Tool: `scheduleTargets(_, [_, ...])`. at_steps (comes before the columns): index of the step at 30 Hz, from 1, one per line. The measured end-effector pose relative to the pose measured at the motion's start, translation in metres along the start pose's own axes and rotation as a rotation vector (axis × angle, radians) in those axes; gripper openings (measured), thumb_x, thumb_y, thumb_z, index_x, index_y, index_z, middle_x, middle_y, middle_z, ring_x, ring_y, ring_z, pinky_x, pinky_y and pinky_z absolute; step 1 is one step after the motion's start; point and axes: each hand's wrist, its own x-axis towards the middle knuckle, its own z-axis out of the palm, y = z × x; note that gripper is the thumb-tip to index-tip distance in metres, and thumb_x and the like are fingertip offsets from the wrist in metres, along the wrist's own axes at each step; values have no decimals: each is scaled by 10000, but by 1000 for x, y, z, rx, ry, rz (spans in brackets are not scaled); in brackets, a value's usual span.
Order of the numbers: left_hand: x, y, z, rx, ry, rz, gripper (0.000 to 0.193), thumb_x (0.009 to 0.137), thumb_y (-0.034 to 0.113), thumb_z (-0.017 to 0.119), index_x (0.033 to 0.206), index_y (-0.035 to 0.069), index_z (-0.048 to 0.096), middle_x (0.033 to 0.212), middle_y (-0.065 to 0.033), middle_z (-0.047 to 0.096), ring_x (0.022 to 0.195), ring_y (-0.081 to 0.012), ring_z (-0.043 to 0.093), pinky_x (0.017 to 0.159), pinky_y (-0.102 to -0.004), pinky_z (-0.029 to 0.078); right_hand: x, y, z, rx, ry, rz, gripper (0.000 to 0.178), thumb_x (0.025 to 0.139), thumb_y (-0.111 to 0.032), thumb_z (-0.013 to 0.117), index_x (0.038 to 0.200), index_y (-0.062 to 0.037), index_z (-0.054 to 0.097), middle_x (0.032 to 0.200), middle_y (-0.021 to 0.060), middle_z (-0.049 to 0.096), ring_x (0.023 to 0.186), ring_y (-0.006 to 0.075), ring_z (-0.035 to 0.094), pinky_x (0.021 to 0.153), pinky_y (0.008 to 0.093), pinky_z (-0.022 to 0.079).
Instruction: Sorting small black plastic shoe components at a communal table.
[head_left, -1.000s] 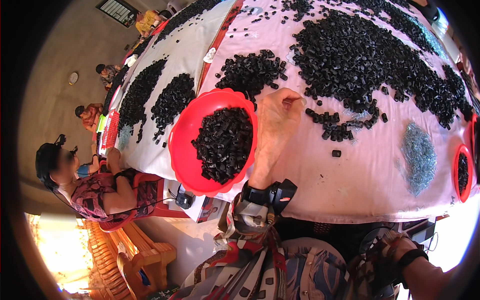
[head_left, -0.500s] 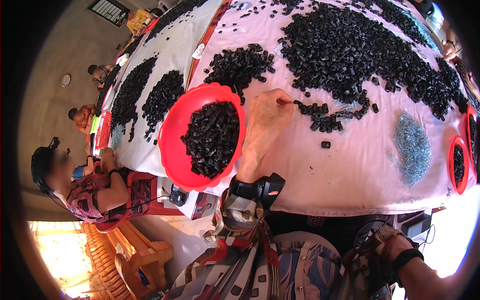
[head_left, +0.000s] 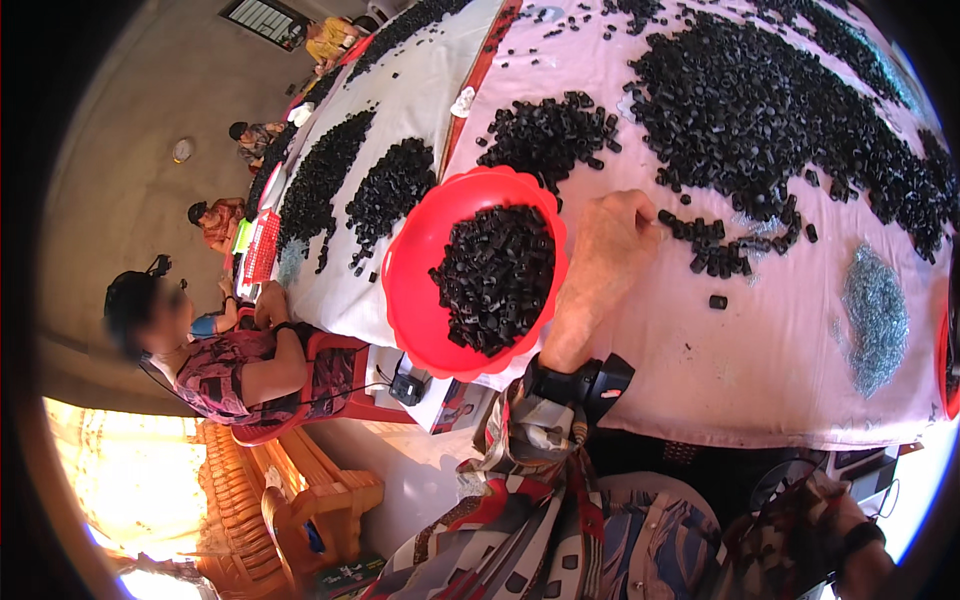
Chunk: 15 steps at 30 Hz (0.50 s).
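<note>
My left hand (head_left: pixel 612 240) is over the pink cloth, its fingers pinched together beside a loose cluster of small black cylindrical plastic pieces (head_left: pixel 712 247). Whatever the fingertips may hold is hidden or too small to make out. Left of that wrist a red scalloped bowl (head_left: pixel 415 290) holds many of the same black pieces (head_left: pixel 495 275). A black device is strapped round my left wrist. Low at the right, below the table edge, my right hand (head_left: pixel 835 505) is dark and smeared, with its fingers unreadable.
A large heap of black pieces (head_left: pixel 745 105) covers the far right; a smaller heap (head_left: pixel 550 135) lies behind the bowl. Silvery-blue small bits (head_left: pixel 875 320) form a pile at the right. A seated person (head_left: pixel 225 360) is at the left, near a red basket (head_left: pixel 262 245).
The whole view has shifted, so the table and bowl appear farther right. My left hand stays pinched beside the same cluster. My right hand has become more blurred.
</note>
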Motion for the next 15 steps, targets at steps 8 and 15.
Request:
scheduleTargets(8, [-4,3,-3,3,-23,-9,166,743,44,633,875,-56,641,763,-149,669,698,-193,646,645,-305,501,0,4,-3,-54,-3,7,96,735,32,610,828,23,587,765,94,584,611,166,543,505,243,420])
scheduleTargets(15, [-5,6,-2,34,-26,-5,159,747,34,640,883,-49,641,803,-154,676,732,-212,661,689,-306,520,-2,-2,-11,-70,19,-23,93,731,34,614,822,25,593,760,94,588,613,166,548,512,242,420])
